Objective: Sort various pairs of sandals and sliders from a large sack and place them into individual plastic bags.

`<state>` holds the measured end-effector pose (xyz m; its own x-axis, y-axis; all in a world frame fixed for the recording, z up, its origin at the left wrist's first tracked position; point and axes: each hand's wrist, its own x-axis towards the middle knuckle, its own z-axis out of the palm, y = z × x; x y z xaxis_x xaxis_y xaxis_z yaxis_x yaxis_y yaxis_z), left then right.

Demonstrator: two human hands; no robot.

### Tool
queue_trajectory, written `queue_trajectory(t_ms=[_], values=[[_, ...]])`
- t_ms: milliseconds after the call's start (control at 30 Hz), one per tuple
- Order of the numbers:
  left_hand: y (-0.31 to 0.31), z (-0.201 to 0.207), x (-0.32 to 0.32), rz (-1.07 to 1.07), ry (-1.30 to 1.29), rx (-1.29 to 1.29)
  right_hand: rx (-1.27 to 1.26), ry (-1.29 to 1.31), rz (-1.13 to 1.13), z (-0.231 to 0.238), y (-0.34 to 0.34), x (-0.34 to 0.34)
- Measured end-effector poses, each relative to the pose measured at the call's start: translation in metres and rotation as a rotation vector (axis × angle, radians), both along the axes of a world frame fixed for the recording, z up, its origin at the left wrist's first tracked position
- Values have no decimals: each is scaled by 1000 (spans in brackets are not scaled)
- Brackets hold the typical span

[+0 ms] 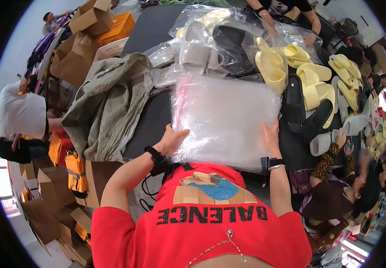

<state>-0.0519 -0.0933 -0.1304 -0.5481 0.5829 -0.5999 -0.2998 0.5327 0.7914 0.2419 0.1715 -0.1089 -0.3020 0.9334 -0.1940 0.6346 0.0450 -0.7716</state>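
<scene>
On the dark desk, right at its near edge, lies a thick stack of clear plastic bags, and both hands are on it. The left hand presses flat against the stack's left side, fingers spread wide, gripping nothing. The right hand stands open along the right edge, palm turned inward against the plastic. Each wrist wears a dark band. Just left of the stack sprawls a crumpled olive-grey cloth jacket, draped over the desk's edge. Beyond the stack, more clear bags hold pale slippers; to the right, a heap of soft yellow foam slippers mixes with black ones. Brown cardboard boxes and an orange plastic crate crowd the far left. Other people work around the desk.
</scene>
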Motion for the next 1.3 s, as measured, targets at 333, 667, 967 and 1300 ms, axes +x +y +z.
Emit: queue_trajectory(t_ms=[333,667,967,1300], values=[[4,15,5,-223,394,-162,-221,164,-58,-2,-3,7],[21,-5,1,-31,6,136,-190,272,-31,-31,5,20],[23,-1,-17,-203,341,12,-227,419,-197,-46,-19,12],[-67,15,-139,372,1060,-75,-245,230,-148,-2,-20,23]])
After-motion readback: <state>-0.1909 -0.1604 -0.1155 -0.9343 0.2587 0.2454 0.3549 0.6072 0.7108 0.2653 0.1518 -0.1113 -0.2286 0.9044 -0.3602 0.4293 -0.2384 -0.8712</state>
